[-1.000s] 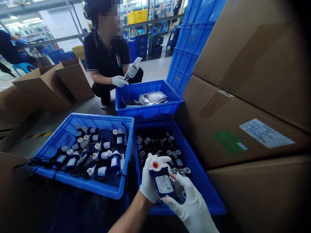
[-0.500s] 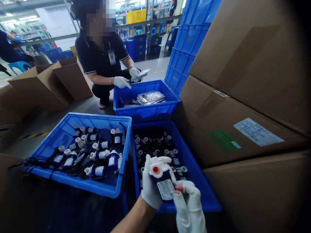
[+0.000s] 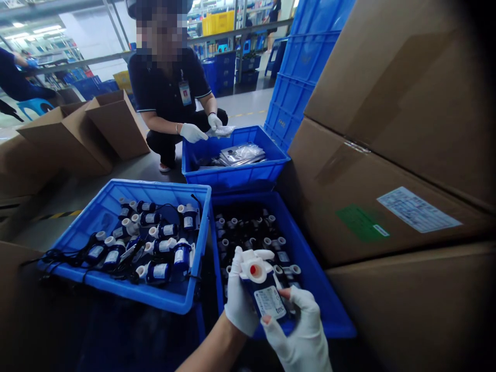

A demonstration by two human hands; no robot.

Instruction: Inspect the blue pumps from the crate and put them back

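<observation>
My left hand point(image 3: 237, 299), in a white glove, grips a small blue pump point(image 3: 264, 290) with a white head and a red dot. My right hand point(image 3: 301, 330), also gloved with bare fingertips, holds the pump's lower end by its white label. Both hands hover over the near edge of a blue bin point(image 3: 329, 310) packed with several upright pumps. A second blue bin point(image 3: 116, 292) to the left holds several loose pumps with black cables.
A crouching person in white gloves handles a clear packet above a third blue bin point(image 3: 236, 178) of plastic packets. Large cardboard boxes point(image 3: 387, 155) wall in the right side. Open cartons point(image 3: 77, 134) stand at the left, stacked blue crates point(image 3: 298, 77) behind.
My right hand has opened slightly and slid along the pump's label end. The crouching person has lowered the packet toward the far bin.
</observation>
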